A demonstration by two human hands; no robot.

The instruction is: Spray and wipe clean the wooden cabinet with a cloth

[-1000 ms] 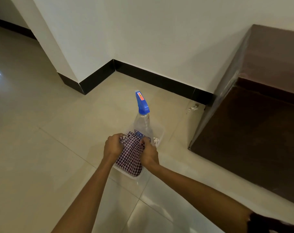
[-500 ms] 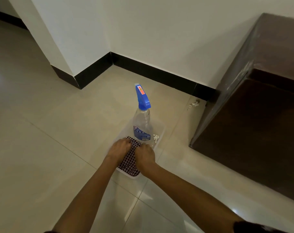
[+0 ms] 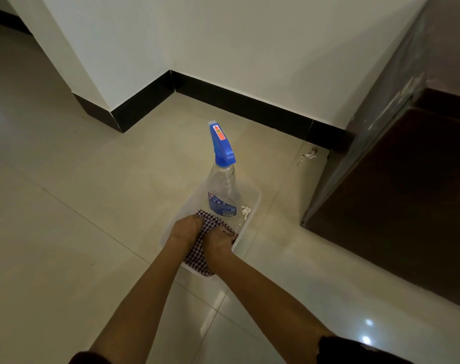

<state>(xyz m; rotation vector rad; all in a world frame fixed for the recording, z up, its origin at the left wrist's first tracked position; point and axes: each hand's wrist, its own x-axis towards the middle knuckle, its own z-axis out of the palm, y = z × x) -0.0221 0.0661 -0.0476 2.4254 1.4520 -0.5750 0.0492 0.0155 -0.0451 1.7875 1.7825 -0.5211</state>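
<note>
A checked cloth (image 3: 199, 254) lies in a clear plastic tray (image 3: 254, 203) on the tiled floor. My left hand (image 3: 186, 228) and my right hand (image 3: 218, 239) both press down on the cloth, side by side, fingers flat on it. A clear spray bottle (image 3: 223, 190) with a blue trigger head stands upright in the far half of the tray, just beyond my fingers. The dark wooden cabinet (image 3: 407, 185) stands to the right, its side facing the tray.
Small white bits (image 3: 245, 210) lie in the tray beside the bottle. White debris (image 3: 309, 155) lies on the floor by the black skirting (image 3: 239, 101). A wall corner juts out at the left. Open tiled floor spreads to the left and front.
Both hands held the cloth bunched above the tray, then lowered it in and now press it flat. The camera has come closer to the tray.
</note>
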